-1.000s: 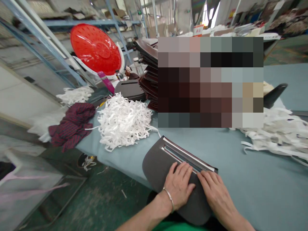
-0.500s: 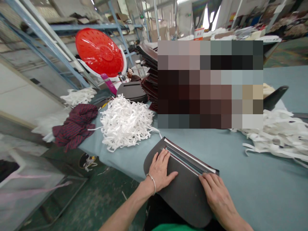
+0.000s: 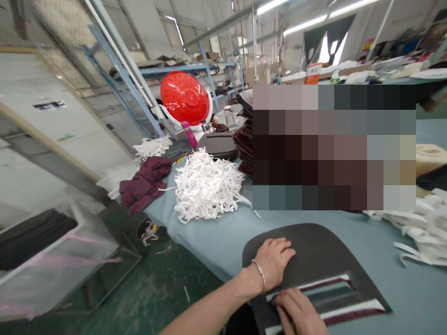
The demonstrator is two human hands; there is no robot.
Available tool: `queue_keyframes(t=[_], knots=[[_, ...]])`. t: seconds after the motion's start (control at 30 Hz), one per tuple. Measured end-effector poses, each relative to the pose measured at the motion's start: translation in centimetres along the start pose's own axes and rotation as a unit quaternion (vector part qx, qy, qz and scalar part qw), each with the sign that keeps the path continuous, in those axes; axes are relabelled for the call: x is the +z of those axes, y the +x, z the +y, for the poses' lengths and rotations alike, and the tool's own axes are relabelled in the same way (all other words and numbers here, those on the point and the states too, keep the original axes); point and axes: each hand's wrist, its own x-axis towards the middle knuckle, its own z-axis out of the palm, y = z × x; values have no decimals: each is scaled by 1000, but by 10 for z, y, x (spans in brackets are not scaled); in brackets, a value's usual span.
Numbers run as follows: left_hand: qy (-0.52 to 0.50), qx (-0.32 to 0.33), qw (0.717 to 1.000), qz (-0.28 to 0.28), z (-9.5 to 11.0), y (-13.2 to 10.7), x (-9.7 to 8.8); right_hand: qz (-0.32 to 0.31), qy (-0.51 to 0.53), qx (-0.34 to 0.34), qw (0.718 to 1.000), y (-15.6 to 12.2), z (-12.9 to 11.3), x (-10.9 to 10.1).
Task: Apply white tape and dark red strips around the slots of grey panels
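A dark grey panel (image 3: 314,251) with rounded corners lies on the table in front of me. It has a long cut-out slot (image 3: 324,298), with white strips along the edges and dark red material showing beside them. My left hand (image 3: 274,263), a bracelet at its wrist, rests flat on the panel behind the slot, fingers stretched out. Closer to me, my right hand (image 3: 298,311) has its fingers bent and pressed together at the slot's left end, gripping the panel's edge there. The panel's near left part is hidden by my hands and the frame edge.
A heap of white strips (image 3: 209,188) sits behind on the left, another heap (image 3: 428,228) at right. Beyond are a striped cloth (image 3: 146,184), a dark stack (image 3: 243,144) and a red basket (image 3: 185,97). The table's left edge (image 3: 195,260) drops to the green floor.
The panel has turned, so its slot now lies nearer me and its curved edge points away. My right hand has moved left to the slot's end. The view has shifted left and up.
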Motion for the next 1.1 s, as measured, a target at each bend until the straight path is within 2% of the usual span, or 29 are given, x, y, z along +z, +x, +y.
queue_keyframes(t=[0.03, 0.1, 0.17, 0.27, 0.33, 0.43, 0.53, 0.6, 0.67, 0.7, 0.77, 0.83, 0.87, 0.93, 1.0, 1.03, 1.1], knots=[[-22, 7, 1000, 13, -5, -1, 3, 2, 13, 26, 1000, 13, 2, -2], [-57, -24, 996, 69, -19, -4, 2, 8, 29, 77, 997, 42, 12, -4], [-57, -89, 983, 151, -37, -6, -8, 7, 31, 115, 993, 76, 24, 0], [16, -167, 954, 248, -68, -3, -31, -10, -22, 161, 987, 132, 40, 18], [91, -188, 942, 264, -88, 2, -44, -30, -83, 191, 978, 167, 45, 32], [190, -208, 931, 231, -118, 8, -54, -59, -121, 202, 970, 199, 52, 42], [232, -234, 925, 190, -149, 8, -62, -74, -110, 192, 972, 190, 66, 27], [231, -254, 923, 175, -166, 7, -69, -83, -104, 204, 970, 162, 83, 5], [218, -271, 922, 170, -172, 7, -75, -91, -104, 242, 960, 123, 101, -20], [210, -276, 922, 171, -169, 8, -76, -98, -107, 269, 952, 102, 110, -33], [191, -279, 924, 181, -149, 6, -73, -105, -103, 328, 933, 64, 122, -55], [160, -262, 935, 177, -113, -1, -62, -101, -83, 369, 920, 36, 127, -71], [134, -241, 948, 157, -94, -7, -55, -95, -70, 379, 918, 27, 127, -76], [67, -181, 978, 75, -60, -21, -42, -80, -53, 388, 917, 18, 122, -81], [34, -160, 986, 27, -43, -30, -35, -68, -40, 386, 919, 20, 113, -81], [36, -169, 985, 29, -40, -31, -34, -63, -31, 379, 923, 23, 108, -79], [65, -200, 975, 71, -38, -23, -37, -56, 1, 351, 935, 32, 94, -73]])
